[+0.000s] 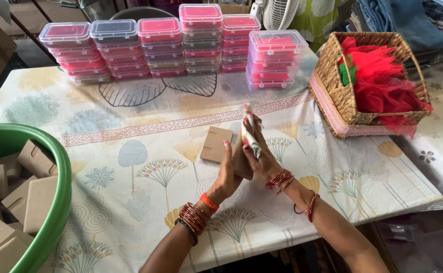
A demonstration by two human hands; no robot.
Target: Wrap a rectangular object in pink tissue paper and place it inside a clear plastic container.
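Head view: small brown box [242,161] pressed between left hand [227,172] and right hand [260,156].

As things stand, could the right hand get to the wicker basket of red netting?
Probably yes: the basket stands on that side with bare tablecloth between, but the right hand is busy gripping a small wrapped item.

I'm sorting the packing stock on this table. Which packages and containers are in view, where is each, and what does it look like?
Clear plastic boxes: stacked in rows at the table's far edge, flat, red and pink contents.
Wicker basket: far right, tan, square, holding red netting.
Green tub: near left, round, full of brown cardboard boxes.
Flat cardboard piece: table centre, brown, by the left hand.
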